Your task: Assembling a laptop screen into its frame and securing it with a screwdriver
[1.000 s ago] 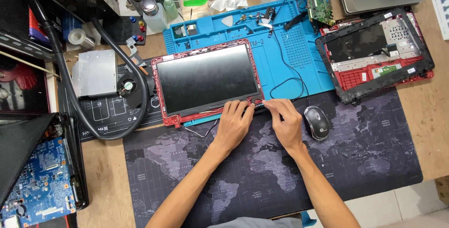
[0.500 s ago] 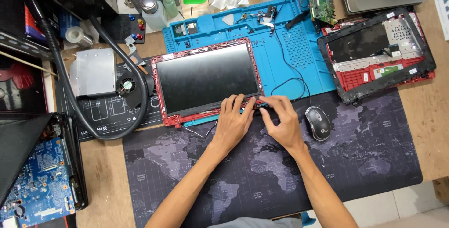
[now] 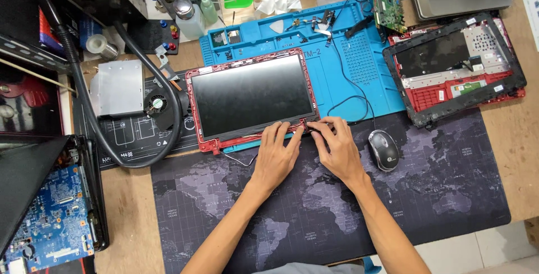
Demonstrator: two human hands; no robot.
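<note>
Red plastic frames the laptop screen panel [image 3: 252, 99], which lies face up, partly on the blue repair mat [image 3: 359, 66] and partly on the dark map-printed desk mat [image 3: 438, 195] that covers the wooden bench [image 3: 123, 212]. Both hands work at the lower right corner of this panel. The left hand [image 3: 276, 155] lies flat with its fingers spread on the lower edge of the red bezel, pressing down and closed on nothing; it seems to keep the panel from sliding. The right hand [image 3: 336, 149] has its fingers curled at the corner, near the hinge, as if it pinches something small there, but what the fingertips hold is hidden, so I cannot tell.

Just beside the right hand sits a grey computer mouse [image 3: 384, 150]. A thin black cable [image 3: 348, 91] loops across the blue mat toward the same corner. Well apart, at the upper right, the opened red laptop base [image 3: 457, 72] rests on the bench. On the left are a metal heat sink with fan [image 3: 126, 91] and a blue circuit board [image 3: 48, 218].
</note>
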